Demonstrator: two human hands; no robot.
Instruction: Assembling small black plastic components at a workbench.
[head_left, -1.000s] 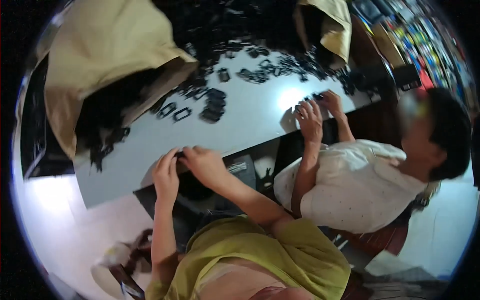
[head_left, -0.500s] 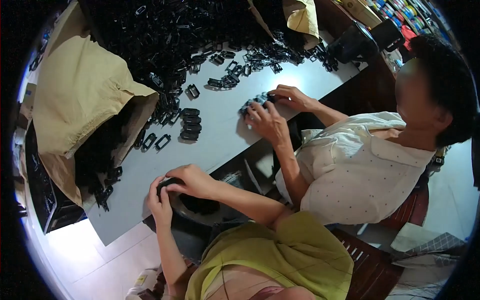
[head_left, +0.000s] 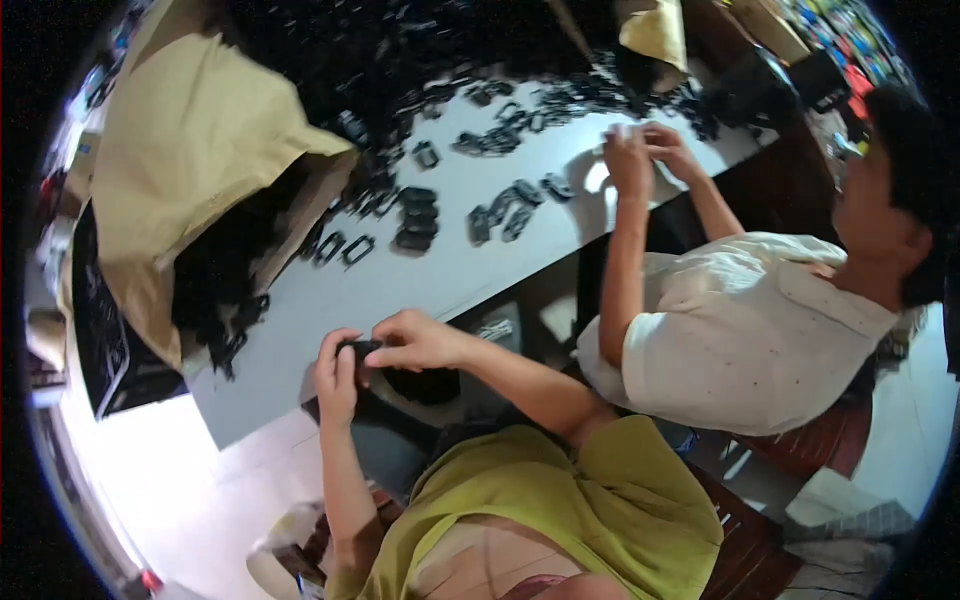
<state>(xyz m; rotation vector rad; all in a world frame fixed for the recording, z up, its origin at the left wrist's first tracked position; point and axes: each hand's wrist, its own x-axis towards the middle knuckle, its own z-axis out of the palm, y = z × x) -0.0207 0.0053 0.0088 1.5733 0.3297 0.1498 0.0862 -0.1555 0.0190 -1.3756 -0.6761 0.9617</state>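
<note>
A small black plastic piece [head_left: 361,349] is held at the table's near edge, largely covered by fingers. My left hand [head_left: 337,372] grips it from the left, with fingers wrapped about its end. From the other side my right hand [head_left: 418,341] pinches it between thumb and fingers. Beyond my hands a short stack of black plastic frames [head_left: 416,218] stands on the grey-white table [head_left: 300,312]. Two loose oblong frames [head_left: 358,250] lie left of that stack.
A large brown paper sack [head_left: 205,140] lies open at the left, with black parts spilling out. A big heap of black parts [head_left: 400,60] covers the far side. At the right sits a co-worker in a pale shirt [head_left: 740,340], near several loose black parts [head_left: 515,208].
The whole view has shifted, moving the table up and right. My hands still hold the black piece. The co-worker's hands have left a bunch of parts and moved farther right.
</note>
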